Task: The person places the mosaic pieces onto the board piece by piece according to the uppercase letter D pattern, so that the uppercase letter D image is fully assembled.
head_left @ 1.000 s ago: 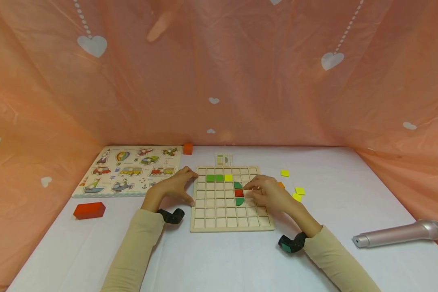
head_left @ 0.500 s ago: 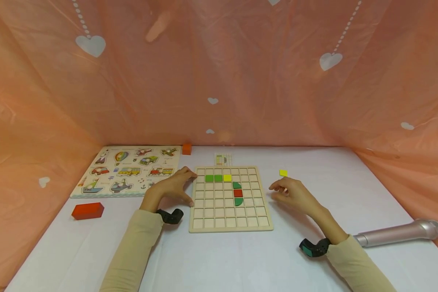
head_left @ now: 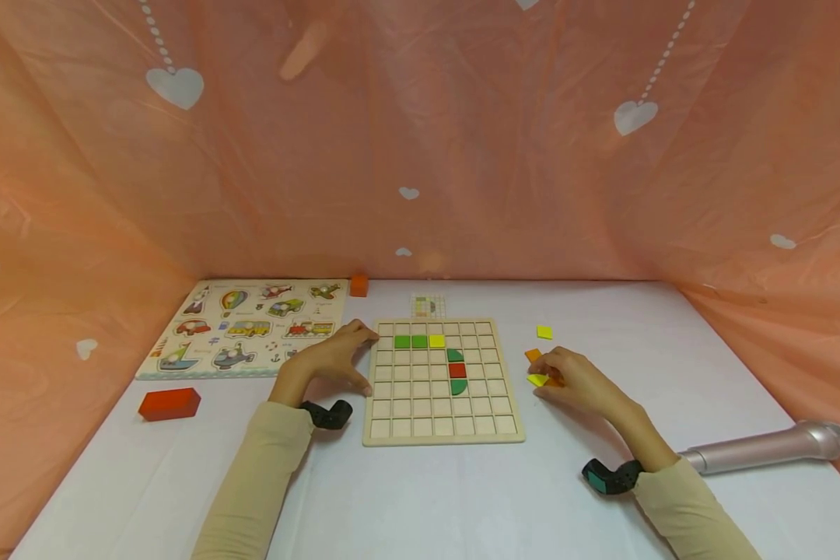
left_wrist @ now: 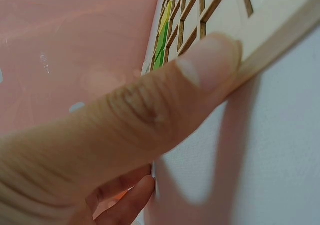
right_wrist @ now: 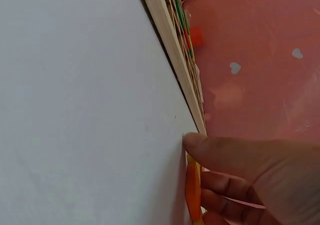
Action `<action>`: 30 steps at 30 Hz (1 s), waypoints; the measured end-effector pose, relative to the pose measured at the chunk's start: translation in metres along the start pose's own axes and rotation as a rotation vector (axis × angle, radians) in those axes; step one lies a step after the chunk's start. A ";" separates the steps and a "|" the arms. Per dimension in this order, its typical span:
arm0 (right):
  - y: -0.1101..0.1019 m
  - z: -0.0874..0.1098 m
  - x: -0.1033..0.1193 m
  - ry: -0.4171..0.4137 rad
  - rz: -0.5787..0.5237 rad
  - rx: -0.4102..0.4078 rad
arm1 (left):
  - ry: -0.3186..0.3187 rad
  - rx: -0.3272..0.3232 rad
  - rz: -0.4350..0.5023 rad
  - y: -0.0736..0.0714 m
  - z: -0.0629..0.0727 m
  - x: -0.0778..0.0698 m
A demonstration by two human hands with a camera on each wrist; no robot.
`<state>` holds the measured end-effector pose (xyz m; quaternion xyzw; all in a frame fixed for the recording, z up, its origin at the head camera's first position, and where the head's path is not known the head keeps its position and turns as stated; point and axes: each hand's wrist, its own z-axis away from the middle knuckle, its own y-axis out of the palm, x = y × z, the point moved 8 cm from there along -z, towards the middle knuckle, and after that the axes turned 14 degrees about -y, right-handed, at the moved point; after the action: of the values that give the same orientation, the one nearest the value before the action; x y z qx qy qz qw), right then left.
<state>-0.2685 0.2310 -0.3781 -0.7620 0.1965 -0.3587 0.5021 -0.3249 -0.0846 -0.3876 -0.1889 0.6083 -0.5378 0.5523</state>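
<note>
A wooden grid board (head_left: 442,435) lies mid-table, with green, yellow and red tiles in some cells. My left hand (head_left: 332,360) rests at its left side, thumb and fingers spread apart. In the left wrist view the thumb (left_wrist: 165,92) touches the board's edge (left_wrist: 280,40). Right of the board, my right hand (head_left: 577,381) has its thumb and forefinger at opposite edges of a yellow tile (head_left: 537,380), pinching it low at the table. An orange piece (right_wrist: 193,190) shows just beside the thumb in the right wrist view; part of it is hidden under the hand.
A picture puzzle board (head_left: 252,342) lies at back left, with a red block (head_left: 170,404) in front. An orange block (head_left: 359,285) and a small pattern card (head_left: 428,306) sit behind the grid board. A loose yellow tile (head_left: 544,332) and a microphone (head_left: 763,449) lie right.
My right hand has left the grid board, moved right and come down among the loose tiles, where its thumb and forefinger close around a yellow one. The left hand stays in place.
</note>
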 end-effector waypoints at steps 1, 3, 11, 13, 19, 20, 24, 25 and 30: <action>0.000 0.000 0.000 -0.009 -0.003 -0.002 | -0.001 0.001 0.002 0.000 0.000 0.000; 0.000 0.000 0.000 -0.029 -0.004 -0.004 | 0.003 0.000 0.001 0.000 0.000 0.000; 0.003 -0.002 0.003 -0.066 -0.028 -0.041 | 0.005 0.002 0.002 0.001 -0.001 0.000; 0.002 -0.002 0.002 -0.040 0.000 -0.055 | 0.005 0.002 0.004 0.001 -0.001 0.000; 0.002 0.000 -0.002 -0.012 0.007 -0.022 | 0.012 0.000 0.006 -0.001 0.000 -0.001; 0.002 -0.001 -0.002 -0.021 -0.007 -0.016 | 0.014 -0.002 0.005 -0.001 0.000 -0.001; 0.002 0.000 -0.003 -0.047 -0.059 -0.014 | 0.013 -0.004 0.004 0.000 0.000 -0.001; 0.002 0.000 -0.003 -0.056 -0.063 -0.016 | 0.012 -0.005 0.003 0.000 0.000 0.000; 0.002 -0.003 -0.002 -0.091 -0.081 -0.032 | 0.003 -0.005 -0.004 0.000 0.001 0.000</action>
<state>-0.2717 0.2294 -0.3799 -0.7928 0.1485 -0.3406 0.4832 -0.3243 -0.0849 -0.3872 -0.1909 0.6100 -0.5378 0.5498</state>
